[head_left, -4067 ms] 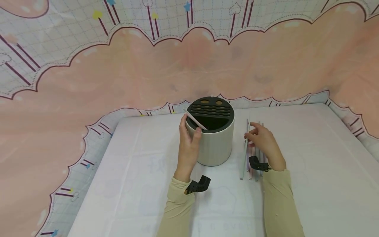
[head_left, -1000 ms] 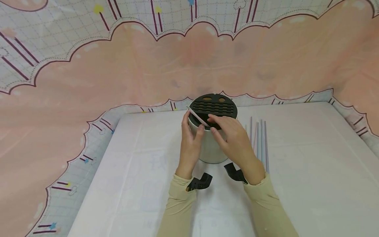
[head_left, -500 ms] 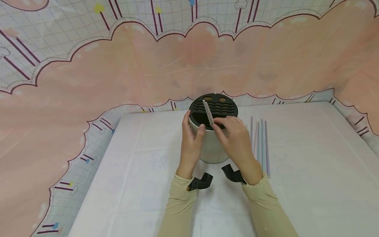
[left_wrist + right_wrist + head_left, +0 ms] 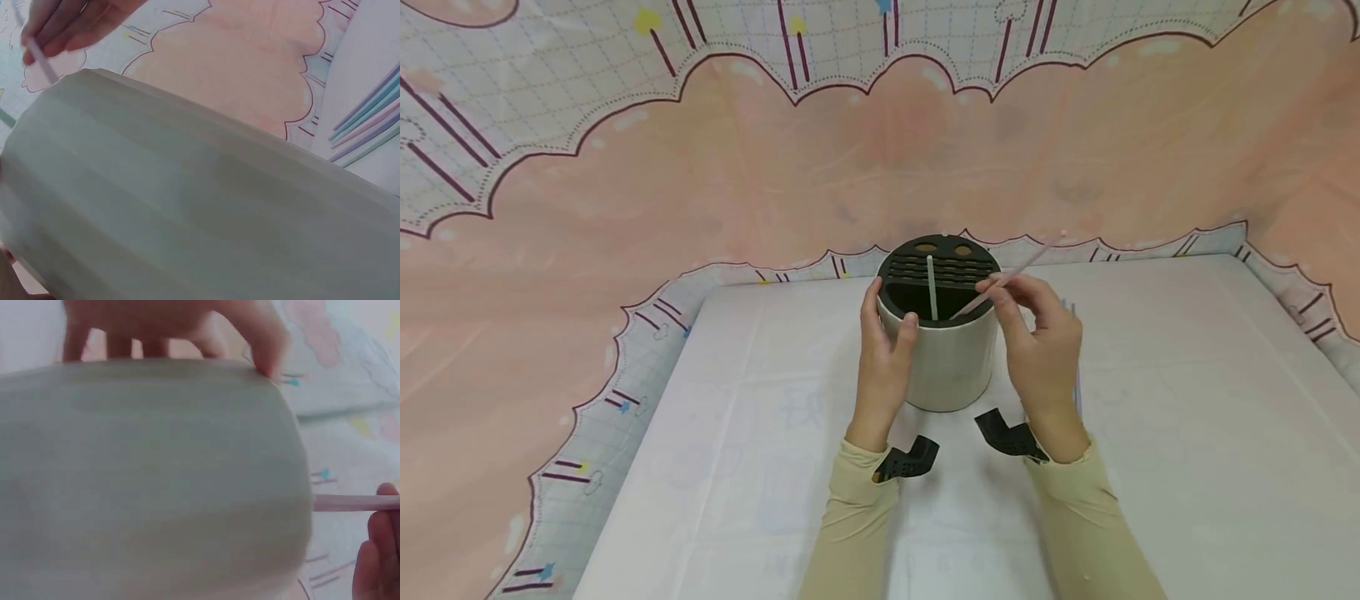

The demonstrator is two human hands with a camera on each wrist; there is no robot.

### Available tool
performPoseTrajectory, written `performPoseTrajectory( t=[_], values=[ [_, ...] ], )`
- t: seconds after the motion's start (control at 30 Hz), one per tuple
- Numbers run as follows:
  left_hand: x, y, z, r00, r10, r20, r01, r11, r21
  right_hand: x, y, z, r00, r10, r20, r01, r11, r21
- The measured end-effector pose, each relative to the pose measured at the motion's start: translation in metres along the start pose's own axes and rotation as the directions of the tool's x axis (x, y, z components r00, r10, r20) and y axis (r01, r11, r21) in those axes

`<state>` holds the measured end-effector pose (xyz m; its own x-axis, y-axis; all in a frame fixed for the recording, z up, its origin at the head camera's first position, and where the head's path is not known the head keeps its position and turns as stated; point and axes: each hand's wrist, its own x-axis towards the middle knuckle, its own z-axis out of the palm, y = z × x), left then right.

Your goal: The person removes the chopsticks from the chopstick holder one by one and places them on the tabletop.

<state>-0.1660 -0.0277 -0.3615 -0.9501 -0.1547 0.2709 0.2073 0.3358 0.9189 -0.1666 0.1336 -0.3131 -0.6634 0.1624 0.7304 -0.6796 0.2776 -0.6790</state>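
**Two hands at one holder: second straw going in**

Two hands work at a round straw holder (image 4: pixel 942 350).
- Right hand (image 4: pixel 1040 346): thumb and fingertips pinched on a pink straw (image 4: pixel 1011 274). The straw is tilted up to the right, its lower end at the holder's open front slot. Half a second ago this hand was still setting a white straw there.
- White straw (image 4: pixel 931 287): now released, standing nearly upright in the slot. One insertion appears finished, another under way.
- Left hand (image 4: pixel 885 367): curled round the holder's left wall, thumb on the rim, as before.
- Holder: cream body, black slotted top, standing on the desk (image 4: pixel 1187 400).
- Spare straws (image 4: pixel 369 119): lying side by side on the desk right of the holder.
- Pink patterned backdrop (image 4: pixel 700 167) behind.
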Motion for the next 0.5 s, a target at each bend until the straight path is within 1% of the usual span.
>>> performPoseTrajectory(
  t=[0.17,0.27,0.33,0.4,0.5],
  values=[
    [-0.001,-0.001,-0.002,1.000,0.003,0.007,-0.003,1.000,-0.013,0.006,-0.016,-0.012,0.996,0.052,-0.077,-0.041,0.989,0.141],
    [-0.003,-0.001,-0.003,1.000,-0.001,0.012,0.001,1.000,-0.024,0.009,-0.019,-0.020,0.982,0.087,-0.170,-0.037,0.961,0.275],
    [-0.004,-0.001,-0.004,1.000,-0.006,0.016,0.006,1.000,-0.028,0.012,-0.018,-0.026,0.962,0.113,-0.249,-0.015,0.931,0.366],
    [-0.005,-0.002,-0.005,1.000,-0.010,0.021,0.011,1.000,-0.025,0.014,-0.014,-0.034,0.937,0.145,-0.319,0.015,0.893,0.450],
    [-0.006,-0.002,-0.005,1.000,-0.018,0.023,0.018,1.000,-0.017,0.017,-0.005,-0.047,0.896,0.208,-0.392,0.054,0.826,0.561]
  ],
)
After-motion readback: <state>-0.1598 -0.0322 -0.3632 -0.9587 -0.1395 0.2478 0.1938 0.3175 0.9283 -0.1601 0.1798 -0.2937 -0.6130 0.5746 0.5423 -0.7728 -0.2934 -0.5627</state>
